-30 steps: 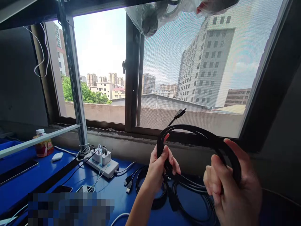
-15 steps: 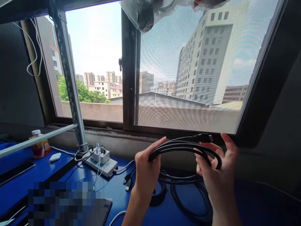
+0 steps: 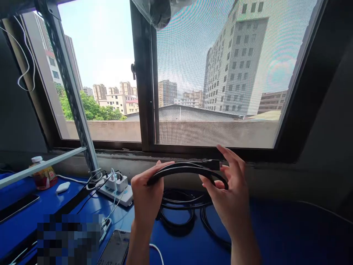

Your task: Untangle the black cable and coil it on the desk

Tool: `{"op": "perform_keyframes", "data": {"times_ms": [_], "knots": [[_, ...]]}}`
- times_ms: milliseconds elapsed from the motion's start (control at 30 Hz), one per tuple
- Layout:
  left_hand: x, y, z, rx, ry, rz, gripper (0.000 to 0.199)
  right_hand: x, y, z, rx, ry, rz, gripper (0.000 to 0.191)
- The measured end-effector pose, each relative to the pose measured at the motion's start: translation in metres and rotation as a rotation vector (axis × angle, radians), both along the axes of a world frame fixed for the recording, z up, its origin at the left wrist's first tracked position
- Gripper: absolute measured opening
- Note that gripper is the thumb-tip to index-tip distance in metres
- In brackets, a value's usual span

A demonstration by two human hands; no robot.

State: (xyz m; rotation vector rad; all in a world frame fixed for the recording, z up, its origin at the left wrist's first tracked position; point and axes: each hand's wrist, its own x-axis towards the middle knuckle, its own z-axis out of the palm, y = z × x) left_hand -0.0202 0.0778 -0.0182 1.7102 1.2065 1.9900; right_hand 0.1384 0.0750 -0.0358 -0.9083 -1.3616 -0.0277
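A coiled black cable (image 3: 182, 169) is held up between my two hands above the blue table. My left hand (image 3: 149, 187) is closed round the coil's left side, thumb along the top. At the right side, my right hand (image 3: 227, 187) grips the loops between thumb and curled fingers, while its index finger stretches upward. The cable's black plug (image 3: 212, 165) lies along the top of the coil, close to my right fingers. Below, more coiled black cables (image 3: 179, 230) rest on the table, partly hidden by my hands.
At the left, a white power strip (image 3: 118, 191) with chargers stands by a metal shelf post (image 3: 68, 84). A phone (image 3: 114, 248), a drink bottle (image 3: 44, 175) and a white case (image 3: 63, 187) lie on the blue table (image 3: 275, 235). A window is behind.
Both hands and the held coil have shifted left in view. My hands are closer together and the right index finger has moved toward the plug. The camera view has shifted slightly.
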Motion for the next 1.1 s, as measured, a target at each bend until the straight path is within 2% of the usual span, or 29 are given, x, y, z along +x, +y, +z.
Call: {"op": "perform_keyframes", "data": {"times_ms": [100, 200, 333, 433, 600, 700, 833, 967, 1100], "knots": [[0.000, -0.008, 0.005, 0.027, -0.027, 0.049, 0.022, 0.001, 0.001, -0.001, 0.030, -0.127, 0.049, 0.039], [0.001, -0.012, 0.006, -0.064, -0.089, 0.090, 0.023, -0.003, 0.001, 0.000, 0.090, -0.109, 0.036, 0.030], [0.000, -0.005, 0.002, -0.135, -0.188, 0.031, 0.030, -0.013, -0.003, 0.005, 0.154, -0.023, -0.088, 0.031], [-0.003, 0.003, 0.000, -0.140, -0.233, -0.028, 0.038, -0.018, -0.007, 0.008, 0.192, -0.040, -0.077, 0.030], [-0.007, 0.002, 0.001, -0.161, -0.217, -0.086, 0.039, -0.023, -0.010, 0.010, 0.244, -0.054, -0.081, 0.013], [-0.009, 0.000, 0.002, -0.192, -0.191, -0.079, 0.036, -0.024, -0.012, 0.013, 0.182, -0.001, -0.046, 0.014], [-0.013, 0.003, 0.000, -0.207, -0.215, -0.094, 0.031, -0.023, -0.014, 0.016, 0.033, 0.061, 0.039, 0.030], [-0.014, 0.013, -0.002, -0.266, -0.285, -0.216, 0.025, -0.021, -0.015, 0.017, -0.177, 0.173, 0.229, 0.025], [-0.008, 0.028, -0.006, -0.376, -0.304, -0.377, 0.030, -0.016, -0.016, 0.015, -0.382, 0.212, 0.512, 0.035]]}}
